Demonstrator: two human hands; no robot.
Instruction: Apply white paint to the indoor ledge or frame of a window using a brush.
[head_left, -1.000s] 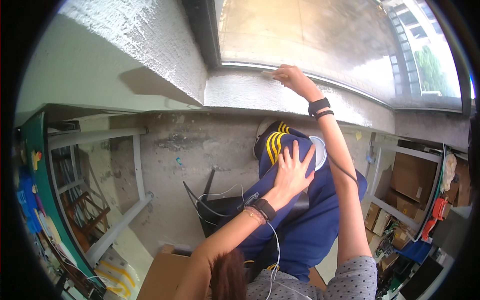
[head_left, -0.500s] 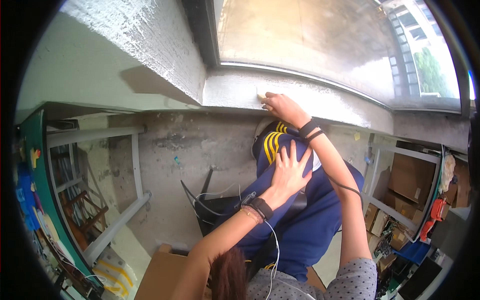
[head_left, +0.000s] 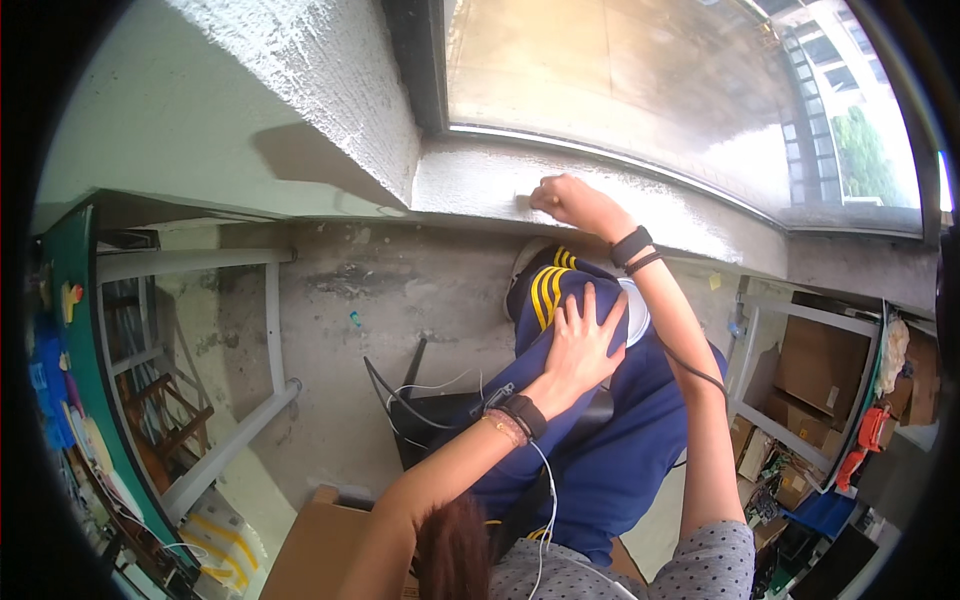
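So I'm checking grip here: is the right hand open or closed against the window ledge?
Closed: the right hand is curled into a fist on the ledge.

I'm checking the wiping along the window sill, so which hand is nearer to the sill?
The right hand is nearer: it rests against the rough white window sill, fingers curled. The left hand lies flat on the blue-trousered knee, below the sill.

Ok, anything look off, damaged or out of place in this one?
Mostly wear: the concrete wall under the window sill is stained and patchy. Loose cables trail over the black chair. The right hand presses a small pale thing, too small to identify, on the sill; the left hand rests on the knee.
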